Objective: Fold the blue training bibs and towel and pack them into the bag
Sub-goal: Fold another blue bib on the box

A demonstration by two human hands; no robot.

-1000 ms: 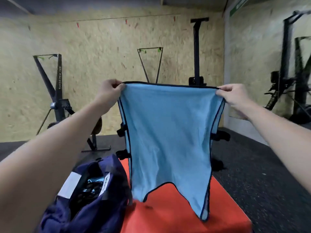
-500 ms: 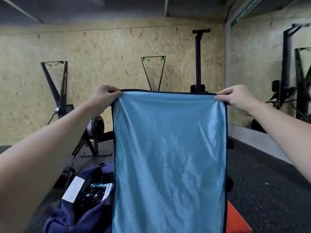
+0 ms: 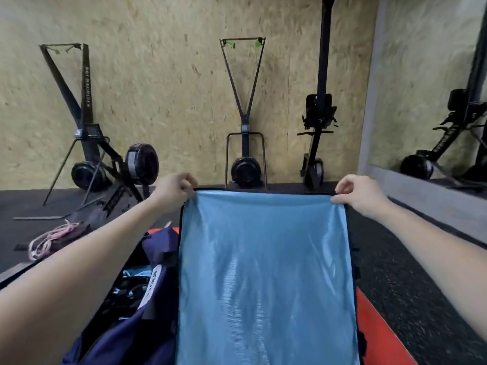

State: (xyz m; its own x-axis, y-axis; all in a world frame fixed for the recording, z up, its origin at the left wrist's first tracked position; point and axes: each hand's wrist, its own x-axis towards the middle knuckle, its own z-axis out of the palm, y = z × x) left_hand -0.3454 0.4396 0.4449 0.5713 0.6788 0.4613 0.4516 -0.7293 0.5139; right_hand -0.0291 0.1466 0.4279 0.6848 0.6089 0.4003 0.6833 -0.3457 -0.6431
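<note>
Between the two raised hands hangs a light blue mesh training bib with dark edge binding [image 3: 266,272], stretched flat and facing the camera, its top edge level and its long axis running straight down out of the bottom of the view. At the upper left corner of the bib, the left hand [image 3: 172,189] pinches the hem with curled fingers; the right hand [image 3: 361,193] does the same at the upper right corner, thumb and forefinger closed on the cloth. Below the left forearm sits a navy blue fabric bag [image 3: 126,312], its mouth open upward, with pale blue cloth and dark straps showing inside and a white label on its rim. The bib's left edge overlaps the bag's right side. Both rest over an orange-red padded box [image 3: 376,327], which stands on dark rubber flooring [image 3: 411,272]. Against the chipboard wall [image 3: 171,75] behind stand black rowing machines [image 3: 245,143] stored upright, and a pink coiled rope [image 3: 50,238] lies on the floor at left.
</note>
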